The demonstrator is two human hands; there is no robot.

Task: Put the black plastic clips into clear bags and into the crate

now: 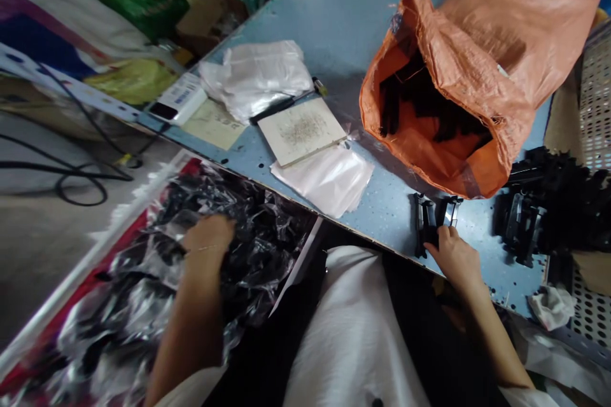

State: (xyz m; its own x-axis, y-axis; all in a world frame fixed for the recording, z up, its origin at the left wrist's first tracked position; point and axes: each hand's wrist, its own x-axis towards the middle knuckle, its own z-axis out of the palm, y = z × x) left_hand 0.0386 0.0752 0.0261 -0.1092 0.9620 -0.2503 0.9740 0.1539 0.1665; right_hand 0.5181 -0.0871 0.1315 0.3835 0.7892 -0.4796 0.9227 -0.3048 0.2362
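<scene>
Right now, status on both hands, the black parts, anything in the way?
Right hand on two black parts. Left hand blurred at the plastic-wrapped pieces, grip unclear. Orange sack open just beyond, possibly crowding.

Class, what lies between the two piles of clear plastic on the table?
In the head view, a speckled pad lies between them, with a slim dark object along its far edge.

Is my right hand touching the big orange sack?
Apart. The head view shows it: blue tabletop shows between your right hand and the rim of the orange sack. Your fingers are at a black piece instead.
</scene>
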